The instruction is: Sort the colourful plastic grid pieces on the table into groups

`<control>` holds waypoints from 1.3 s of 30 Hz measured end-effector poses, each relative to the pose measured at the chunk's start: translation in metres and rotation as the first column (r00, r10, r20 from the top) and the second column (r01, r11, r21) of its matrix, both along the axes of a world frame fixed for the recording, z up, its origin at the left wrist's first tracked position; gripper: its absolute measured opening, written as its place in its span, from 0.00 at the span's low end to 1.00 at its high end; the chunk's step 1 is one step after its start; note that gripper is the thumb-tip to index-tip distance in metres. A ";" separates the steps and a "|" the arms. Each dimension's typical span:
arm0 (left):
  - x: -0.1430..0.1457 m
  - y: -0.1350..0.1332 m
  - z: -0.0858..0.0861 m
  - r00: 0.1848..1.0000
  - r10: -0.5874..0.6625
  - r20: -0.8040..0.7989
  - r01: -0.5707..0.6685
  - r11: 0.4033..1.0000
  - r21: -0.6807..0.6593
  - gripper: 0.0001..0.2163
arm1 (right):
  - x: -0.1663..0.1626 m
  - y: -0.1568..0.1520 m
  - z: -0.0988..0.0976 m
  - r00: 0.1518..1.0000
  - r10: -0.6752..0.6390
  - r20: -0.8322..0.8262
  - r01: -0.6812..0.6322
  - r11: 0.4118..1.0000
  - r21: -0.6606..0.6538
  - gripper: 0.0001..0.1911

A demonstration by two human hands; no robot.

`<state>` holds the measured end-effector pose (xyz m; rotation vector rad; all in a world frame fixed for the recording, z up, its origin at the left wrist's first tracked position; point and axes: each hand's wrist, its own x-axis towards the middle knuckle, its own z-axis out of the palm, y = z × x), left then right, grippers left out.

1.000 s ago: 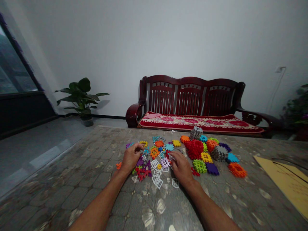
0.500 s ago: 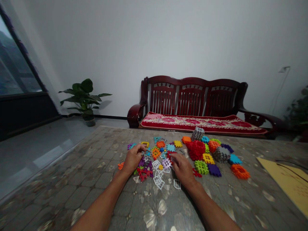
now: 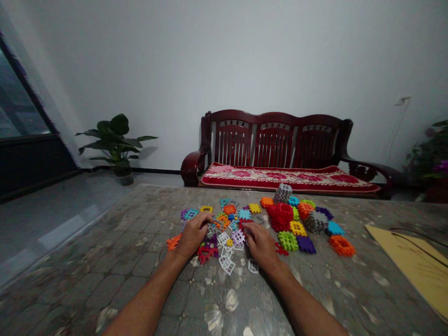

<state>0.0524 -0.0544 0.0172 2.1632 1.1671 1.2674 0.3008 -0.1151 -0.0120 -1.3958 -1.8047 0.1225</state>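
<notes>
My left hand is over the left part of a spread of plastic interlocking pieces, its fingers bent and drawn together; whatever they pinch is hidden. Beside its fingertips lie an orange piece and dark purple pieces. Red pieces lie below them. My right hand has curled fingers at a red piece, and I cannot make out what is between them. Between both hands are white window-shaped pieces, a pale lilac square and a small yellow round piece.
Right of my hands stand a stack of red pieces, grey stacks, a green stack and an orange stack. A yellow sheet with a dark cord lies farther right. Beyond the table is a wooden bench.
The view has turned slightly to the right, so everything sits a little farther left. My left hand has lowered slightly over the pieces. My right hand stays close to the red piece.
</notes>
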 end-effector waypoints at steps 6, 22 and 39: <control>0.000 -0.002 0.000 0.999 0.016 -0.033 -0.014 0.998 0.065 0.12 | 0.000 0.000 0.000 1.000 -0.010 0.011 0.010 1.000 -0.022 0.20; -0.021 0.013 -0.004 0.965 0.233 -0.117 -0.226 0.971 0.071 0.16 | 0.003 -0.002 0.003 0.997 -0.070 -0.036 0.070 0.998 -0.001 0.20; 0.019 -0.023 0.015 0.795 -0.119 -0.594 0.116 0.992 -0.044 0.11 | -0.008 -0.017 0.021 0.967 -0.006 0.256 -0.003 0.999 0.034 0.23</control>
